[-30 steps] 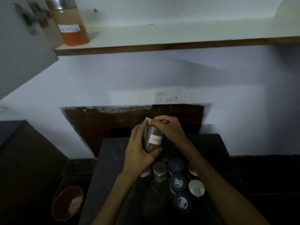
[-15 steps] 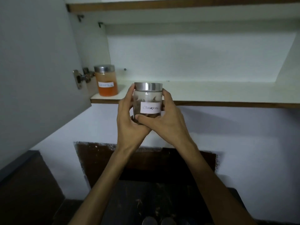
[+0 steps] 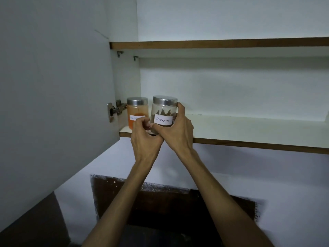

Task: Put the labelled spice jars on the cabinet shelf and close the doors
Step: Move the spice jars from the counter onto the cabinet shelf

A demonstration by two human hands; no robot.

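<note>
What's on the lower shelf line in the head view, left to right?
Open cabinet door → door hinge → orange jar → cinnamon jar, gripped from its right side by the right hand → bare lower shelf. The left hand overlaps both jars, so it is left out.

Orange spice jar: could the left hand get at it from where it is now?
Probably yes. The left hand sits just in front of the orange spice jar, nothing between them, though it seems occupied steadying the cinnamon jar.
</note>
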